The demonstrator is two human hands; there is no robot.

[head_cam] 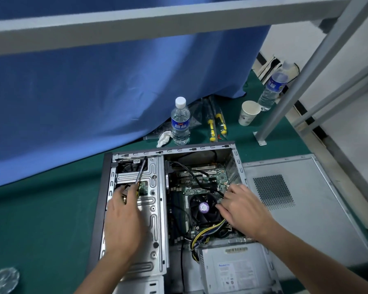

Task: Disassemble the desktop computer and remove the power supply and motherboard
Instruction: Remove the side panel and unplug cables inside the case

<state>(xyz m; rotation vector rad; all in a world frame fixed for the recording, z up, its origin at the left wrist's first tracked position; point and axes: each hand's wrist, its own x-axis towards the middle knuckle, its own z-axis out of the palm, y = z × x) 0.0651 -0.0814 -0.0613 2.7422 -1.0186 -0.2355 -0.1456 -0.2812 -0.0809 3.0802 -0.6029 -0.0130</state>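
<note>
The open desktop case (237, 164) lies on its side on the green mat. Inside it are the green motherboard (218, 177) with a black CPU fan (202, 209), and the grey power supply (236, 270) at the near end with yellow and black cables (204, 232) running to the board. My left hand (123, 221) rests over the silver drive cage (155, 221) and grips a screwdriver (141, 171) whose shaft points to the cage's far end. My right hand (244, 209) reaches into the case beside the fan, fingers down at the board's right side; what the fingertips touch is hidden.
The removed side panel (295, 200) lies right of the case. Behind the case stand a water bottle (180, 122), a crumpled tissue (164, 138), yellow-handled screwdrivers (217, 124), a paper cup (248, 113) and a second bottle (273, 88). A metal frame leg (285, 96) and blue curtain (94, 92) bound the back.
</note>
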